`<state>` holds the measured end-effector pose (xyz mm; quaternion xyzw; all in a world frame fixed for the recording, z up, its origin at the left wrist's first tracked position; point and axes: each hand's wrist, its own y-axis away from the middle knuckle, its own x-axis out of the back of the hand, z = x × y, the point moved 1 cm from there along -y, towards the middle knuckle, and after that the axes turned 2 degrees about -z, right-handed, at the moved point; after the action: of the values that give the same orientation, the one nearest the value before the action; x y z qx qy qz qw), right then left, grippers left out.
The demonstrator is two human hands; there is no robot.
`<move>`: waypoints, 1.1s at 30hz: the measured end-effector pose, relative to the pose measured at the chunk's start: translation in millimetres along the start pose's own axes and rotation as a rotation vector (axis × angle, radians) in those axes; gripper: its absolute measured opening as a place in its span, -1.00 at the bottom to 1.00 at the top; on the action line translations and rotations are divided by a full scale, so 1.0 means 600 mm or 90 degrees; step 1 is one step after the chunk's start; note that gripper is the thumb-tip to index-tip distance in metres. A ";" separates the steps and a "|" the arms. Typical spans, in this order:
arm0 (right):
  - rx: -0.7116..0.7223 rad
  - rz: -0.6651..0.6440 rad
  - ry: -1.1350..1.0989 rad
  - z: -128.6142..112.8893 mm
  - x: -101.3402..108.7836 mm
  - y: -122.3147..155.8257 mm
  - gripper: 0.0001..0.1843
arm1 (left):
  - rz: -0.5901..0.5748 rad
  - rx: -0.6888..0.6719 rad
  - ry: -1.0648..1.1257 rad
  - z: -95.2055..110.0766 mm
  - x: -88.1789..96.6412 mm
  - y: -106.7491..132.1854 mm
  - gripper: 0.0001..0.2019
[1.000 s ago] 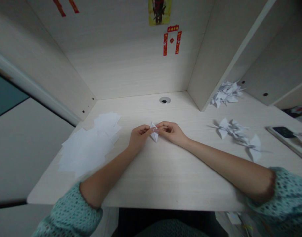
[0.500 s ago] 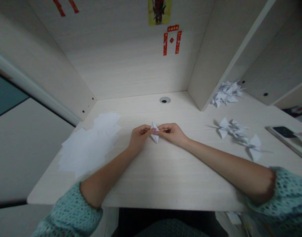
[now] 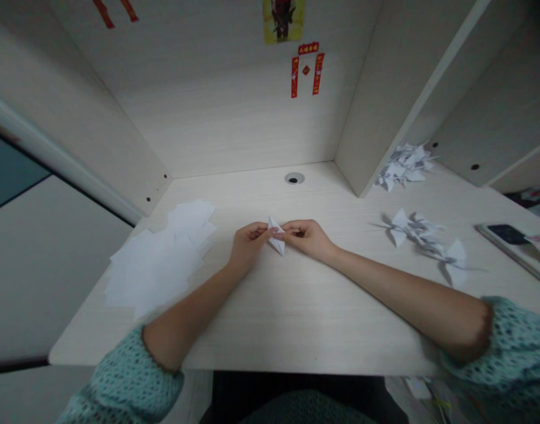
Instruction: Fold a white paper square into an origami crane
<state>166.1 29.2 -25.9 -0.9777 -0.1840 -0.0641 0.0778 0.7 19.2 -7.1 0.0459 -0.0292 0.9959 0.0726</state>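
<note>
The left hand [image 3: 247, 242] and right hand [image 3: 310, 237] meet over the middle of the desk [image 3: 270, 318], with 1 small folded paper [image 3: 280, 247] between them. The left hand pinches its left side, thumb on top; the right hand pinches the right side the same way, and the 2 thumbs come together over its middle. The paper is a narrow white diamond, slightly slanted, 1 point toward the wall [image 3: 234, 118] and 1 toward the person. Whether its underside touches the desk, I cannot tell.

Left of the hands, loose white sheets [image 3: 152, 268] lie overlapping in a spread. To the right, well apart from the right hand, sits a cluster of folded pieces [image 3: 424, 238] with flared, pointed ends; their count is unclear. Behind it, beside the upright panel [image 3: 384, 106], is a denser white heap [image 3: 406, 165]. A phone [image 3: 512, 247] lies near the right edge of view.
</note>
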 end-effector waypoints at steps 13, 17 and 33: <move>0.009 -0.009 0.000 -0.002 0.000 0.002 -0.63 | -0.009 0.001 -0.008 -0.001 -0.001 0.000 -0.74; 0.016 -0.011 0.000 -0.004 0.000 0.002 -0.64 | -0.004 -0.008 -0.019 -0.001 -0.001 0.000 -0.74; 0.037 -0.023 0.033 -0.006 0.000 0.004 -0.66 | -0.018 -0.009 -0.010 0.005 -0.001 0.000 -0.76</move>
<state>166.5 26.2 -22.6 -0.9696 -0.2014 -0.0858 0.1098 1.5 18.7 -4.4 0.0535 -0.0361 0.9941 0.0867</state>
